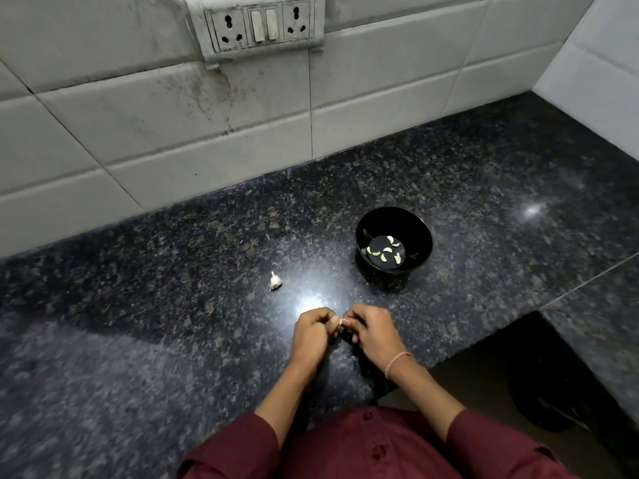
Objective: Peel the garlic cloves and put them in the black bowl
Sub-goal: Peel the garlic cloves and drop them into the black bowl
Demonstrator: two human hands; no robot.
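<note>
A black bowl (pixel 420 233) stands on the dark granite counter (pixel 173 305), with several peeled garlic cloves (pixel 384 252) lying on its bottom. The rest of a garlic bulb (pixel 275 281), white with its stalk up, lies to the left of the bowl. Close to the counter's front edge my left hand (pixel 312 335) and my right hand (pixel 371 331) meet fingertip to fingertip. Both pinch one small garlic clove (pixel 340 322) between them; only a pale sliver of it shows.
A white tiled wall rises behind the counter, with a socket and switch panel (pixel 262 25) high up. A second wall closes the right side. The counter steps back at the lower right, where the floor and a dark round object (pixel 549 392) show.
</note>
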